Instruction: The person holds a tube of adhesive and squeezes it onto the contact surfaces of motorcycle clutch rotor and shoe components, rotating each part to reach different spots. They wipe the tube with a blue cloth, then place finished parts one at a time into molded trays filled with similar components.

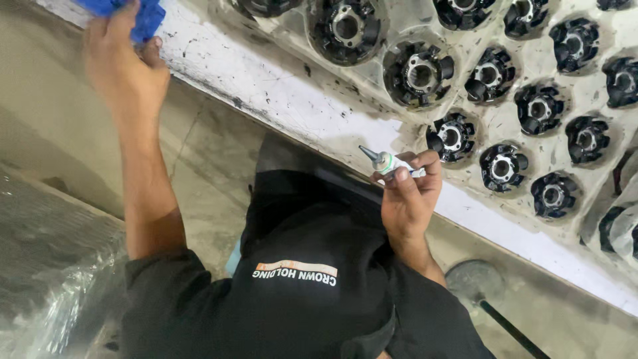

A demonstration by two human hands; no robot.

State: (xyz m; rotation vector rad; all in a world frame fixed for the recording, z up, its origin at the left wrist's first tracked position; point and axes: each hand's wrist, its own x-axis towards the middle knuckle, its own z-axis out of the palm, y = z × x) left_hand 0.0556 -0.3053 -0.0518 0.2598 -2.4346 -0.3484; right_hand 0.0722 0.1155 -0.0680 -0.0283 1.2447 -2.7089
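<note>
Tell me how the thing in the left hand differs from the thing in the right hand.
The left hand grips a blue cloth, soft and crumpled; the right hand holds a small tube, rigid with a pointed grey nozzle. The cloth is over the bench edge; the tube is nearer the body.

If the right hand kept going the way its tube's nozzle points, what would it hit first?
The right hand holds a small tube whose nozzle points up-left over the white table edge. That scuffed white strip looks like the first thing met; depth is unclear, so it may pass above it.
</note>
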